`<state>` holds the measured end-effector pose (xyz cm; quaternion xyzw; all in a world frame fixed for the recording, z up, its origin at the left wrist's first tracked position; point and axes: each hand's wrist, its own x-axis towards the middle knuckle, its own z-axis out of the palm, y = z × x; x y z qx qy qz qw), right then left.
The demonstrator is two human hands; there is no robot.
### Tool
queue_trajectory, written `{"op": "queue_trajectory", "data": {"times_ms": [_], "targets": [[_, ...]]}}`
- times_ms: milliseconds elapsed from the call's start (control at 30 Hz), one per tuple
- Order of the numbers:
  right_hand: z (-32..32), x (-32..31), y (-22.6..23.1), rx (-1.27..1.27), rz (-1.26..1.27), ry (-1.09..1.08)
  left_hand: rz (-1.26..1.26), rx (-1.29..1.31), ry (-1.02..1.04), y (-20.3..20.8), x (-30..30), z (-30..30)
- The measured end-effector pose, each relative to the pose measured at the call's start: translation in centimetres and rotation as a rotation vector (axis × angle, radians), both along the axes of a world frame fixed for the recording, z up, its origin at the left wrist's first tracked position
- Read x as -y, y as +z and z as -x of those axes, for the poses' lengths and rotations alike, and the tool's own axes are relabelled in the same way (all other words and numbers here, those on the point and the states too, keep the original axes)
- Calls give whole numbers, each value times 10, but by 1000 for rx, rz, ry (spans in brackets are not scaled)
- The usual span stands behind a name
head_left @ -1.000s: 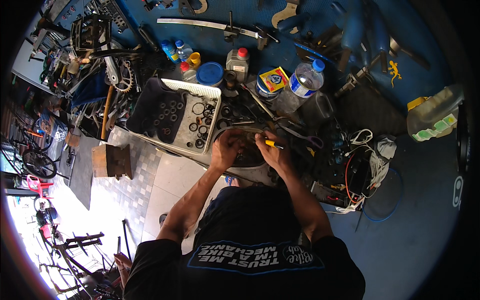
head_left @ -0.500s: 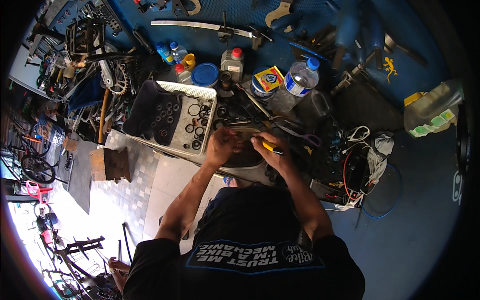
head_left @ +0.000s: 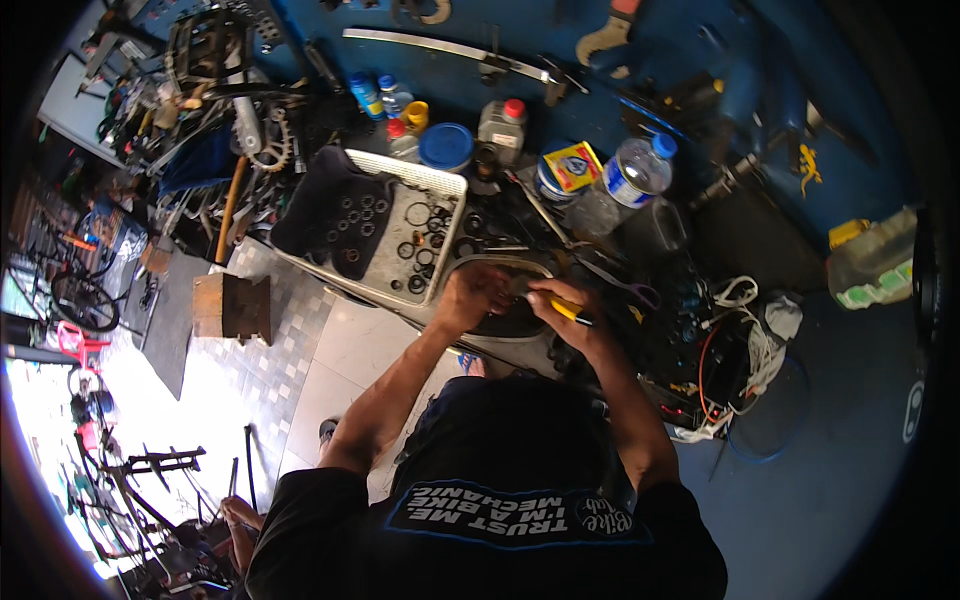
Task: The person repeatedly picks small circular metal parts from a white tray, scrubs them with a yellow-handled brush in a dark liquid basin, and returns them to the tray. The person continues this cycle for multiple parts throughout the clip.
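Observation:
My right hand (head_left: 580, 300) grips a slim tool with a yellow and black handle (head_left: 568, 309); its working tip cannot be made out. Close by on the left, my left hand (head_left: 474, 297) has its fingers curled together, and whatever is in them is too small and dark to name. Both hands are over a light-rimmed basin (head_left: 540, 268) with a dark inside. Beside it lies a cream plastic tray (head_left: 392, 278) holding a dark cloth (head_left: 325, 225) with several small metal rings, and more black rings on its bare part.
Behind the tray stand a blue-lidded tub (head_left: 446, 147), a grey bottle with a red cap (head_left: 503, 128) and a large clear bottle (head_left: 638, 172). Tangled white cables (head_left: 765, 340) lie at the right. A wooden block (head_left: 232, 307) is at left. Another person's hand (head_left: 240, 515) shows lower left.
The whole view has shifted, so the bench items appear farther right. My hands stay close together over the basin, with the yellow-handled tool still in the right one.

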<state>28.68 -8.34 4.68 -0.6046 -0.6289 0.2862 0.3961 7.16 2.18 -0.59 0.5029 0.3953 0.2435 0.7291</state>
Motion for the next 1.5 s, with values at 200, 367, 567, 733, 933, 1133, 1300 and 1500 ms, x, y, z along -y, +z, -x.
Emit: {"op": "queue_trajectory", "data": {"times_ms": [200, 367, 567, 733, 933, 1133, 1300, 1500], "targets": [[-8, 14, -14, 309, -155, 93, 172, 61, 111, -5, 6, -2], [-7, 10, -17, 223, 30, -52, 17, 68, 131, -19, 11, 1], [28, -4, -4, -138, 25, -150, -283, -224, 12, 20, 16, -15], [15, -4, -2, -228, 141, -245, -381, -141, 67, 11, 15, -10], [9, 1, -23, -255, 139, -263, -628, -298, 29, 6, 14, -13], [-4, 27, -17, 327, -76, 12, -476, -323, 20, 13, 17, -5], [-12, 31, -34, 470, -17, -55, -237, -234, 2, -7, 16, 2], [31, 0, -10, -323, 50, -202, -387, -314, 47, 13, 19, -15]]}}
